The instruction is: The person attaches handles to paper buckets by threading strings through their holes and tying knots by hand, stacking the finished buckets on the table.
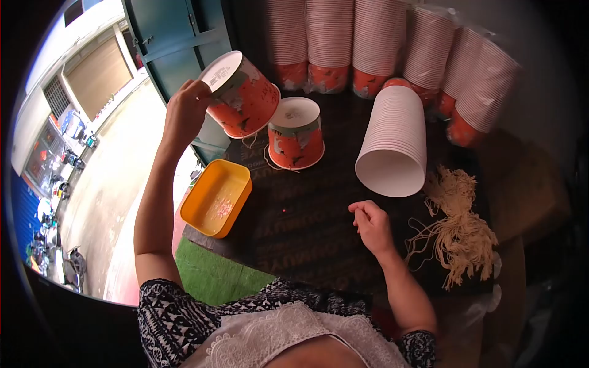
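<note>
My left hand (189, 110) grips an upside-down orange printed paper cup (245, 98) by the edge of its white base. The cup hangs tilted, with a bit of string showing below its lower rim. Just right of it, a second paper cup (296, 138) stands upside down on the dark table, string lying by its rim. Above the table, my right hand (372, 226) is closed with curled fingers; whatever is in them, if anything, is hidden. The nearest things to it are a nested stack of paper cups (396, 135) lying on its side and a bundle of pale strings (461, 230).
A yellow plastic tub (216, 199) holding small pinkish bits sits at the table's left edge. Along the back stand several wrapped cup stacks (331, 43). A blue-green metal door (178, 49) is at the left, with a bright street (116, 165) beyond.
</note>
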`<state>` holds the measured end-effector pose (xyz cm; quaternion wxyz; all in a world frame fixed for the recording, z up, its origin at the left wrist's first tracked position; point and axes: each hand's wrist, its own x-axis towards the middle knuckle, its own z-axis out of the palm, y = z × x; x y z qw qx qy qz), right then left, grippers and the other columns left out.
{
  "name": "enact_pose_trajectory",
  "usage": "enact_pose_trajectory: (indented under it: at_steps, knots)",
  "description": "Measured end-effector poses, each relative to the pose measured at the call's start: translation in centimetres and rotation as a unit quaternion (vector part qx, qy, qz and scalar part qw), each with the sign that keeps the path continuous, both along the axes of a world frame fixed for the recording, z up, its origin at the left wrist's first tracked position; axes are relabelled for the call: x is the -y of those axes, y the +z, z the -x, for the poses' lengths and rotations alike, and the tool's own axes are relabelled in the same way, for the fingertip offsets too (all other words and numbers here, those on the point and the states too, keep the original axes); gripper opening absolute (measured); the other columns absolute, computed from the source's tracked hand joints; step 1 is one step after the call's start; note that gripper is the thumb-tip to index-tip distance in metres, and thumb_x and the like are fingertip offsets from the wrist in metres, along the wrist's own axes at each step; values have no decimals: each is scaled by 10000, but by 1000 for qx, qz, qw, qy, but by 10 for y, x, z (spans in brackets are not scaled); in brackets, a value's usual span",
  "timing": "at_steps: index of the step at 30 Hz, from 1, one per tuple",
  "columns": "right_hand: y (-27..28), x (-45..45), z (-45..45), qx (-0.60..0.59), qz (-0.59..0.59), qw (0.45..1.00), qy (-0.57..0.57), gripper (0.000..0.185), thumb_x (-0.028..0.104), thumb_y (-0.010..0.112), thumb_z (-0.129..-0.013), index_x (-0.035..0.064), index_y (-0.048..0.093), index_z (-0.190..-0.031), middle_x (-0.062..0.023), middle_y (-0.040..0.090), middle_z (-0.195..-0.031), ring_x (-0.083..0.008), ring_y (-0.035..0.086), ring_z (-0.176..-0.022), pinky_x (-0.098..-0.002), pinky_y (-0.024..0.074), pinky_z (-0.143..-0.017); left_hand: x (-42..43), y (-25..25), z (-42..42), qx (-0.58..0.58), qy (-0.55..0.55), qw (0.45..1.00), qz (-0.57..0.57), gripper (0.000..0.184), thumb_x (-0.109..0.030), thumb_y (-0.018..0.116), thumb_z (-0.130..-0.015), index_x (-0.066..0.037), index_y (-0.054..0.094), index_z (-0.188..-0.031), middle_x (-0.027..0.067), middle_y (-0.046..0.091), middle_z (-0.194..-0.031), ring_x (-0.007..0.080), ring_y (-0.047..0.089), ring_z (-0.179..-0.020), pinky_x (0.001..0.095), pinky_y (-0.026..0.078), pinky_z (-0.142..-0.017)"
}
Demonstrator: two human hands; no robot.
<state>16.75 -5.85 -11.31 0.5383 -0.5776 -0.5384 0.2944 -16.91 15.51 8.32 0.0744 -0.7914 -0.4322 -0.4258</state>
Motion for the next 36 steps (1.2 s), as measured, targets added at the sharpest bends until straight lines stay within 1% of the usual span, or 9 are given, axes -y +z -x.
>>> enact_pose_trajectory:
  at_steps: [3,4,6,9,13,19,22,25,36]
  knots:
    - [-8,-3,-1,23,-27,999,2,152,68,547,-961,-3,680,-981,-18,623,-774,-51,546,-610,-217,436,-530,-5,4,-8,43,-24,998,37,70,-24,673,-839,-7,640,-898,147,639,-907,340,658,-841,404,511,-760]
    - [-3,-1,0,10,-2,1000,0,117,19,569,-937,-36,671,-947,-84,641,-835,-114,582,-649,-272,476,-596,-9,5,-9,24,-35,999,26,64,-12,664,-853,-3,628,-905,122,627,-900,274,647,-790,363,513,-714]
    - [-5,-1,-1,28,-9,1000,-1,112,18,574,-933,-30,674,-948,-97,654,-852,-138,604,-667,-285,486,-607,-22,5,-11,-13,-55,998,3,56,13,644,-881,4,604,-919,72,603,-886,142,623,-689,281,517,-623]
    - [-8,-2,0,57,-31,998,-3,105,17,580,-929,-24,675,-944,-122,670,-878,-189,638,-700,-306,503,-626,-34,8,-22,-16,-94,995,15,60,10,649,-881,5,605,-922,71,601,-886,139,624,-692,279,516,-620]
    - [-12,-4,-1,84,-41,996,3,97,17,586,-923,-24,673,-935,-148,679,-900,-260,673,-756,-333,525,-658,-38,14,-45,-52,-117,992,5,59,8,654,-871,-6,600,-891,93,604,-877,179,627,-678,307,504,-607]
    - [-8,-3,1,131,-60,989,14,78,5,592,-915,-28,662,-919,-164,672,-891,-300,681,-778,-347,534,-668,-37,13,-79,-101,-132,986,-1,62,-58,650,-854,-13,619,-885,141,619,-882,325,634,-823,398,495,-740]
    - [-11,-5,2,149,-102,983,15,92,-1,574,-913,-33,660,-925,-125,645,-840,-191,629,-681,-303,482,-601,-41,7,-87,-119,-143,983,11,70,-98,607,-856,-42,640,-880,150,623,-923,383,621,-881,462,493,-771]
    - [-12,-5,3,153,-128,980,17,88,-6,575,-909,-34,658,-917,-138,651,-849,-223,631,-683,-307,482,-603,-36,5,-94,-129,-143,981,12,68,-62,652,-837,-13,636,-881,139,626,-876,333,633,-816,409,493,-734]
    - [0,-1,5,188,-83,978,27,86,-1,576,-918,-37,654,-923,-173,669,-909,-333,681,-804,-369,545,-689,-24,-7,-114,-156,-132,978,42,104,-74,641,-812,-21,668,-897,153,647,-947,366,647,-861,446,508,-768]
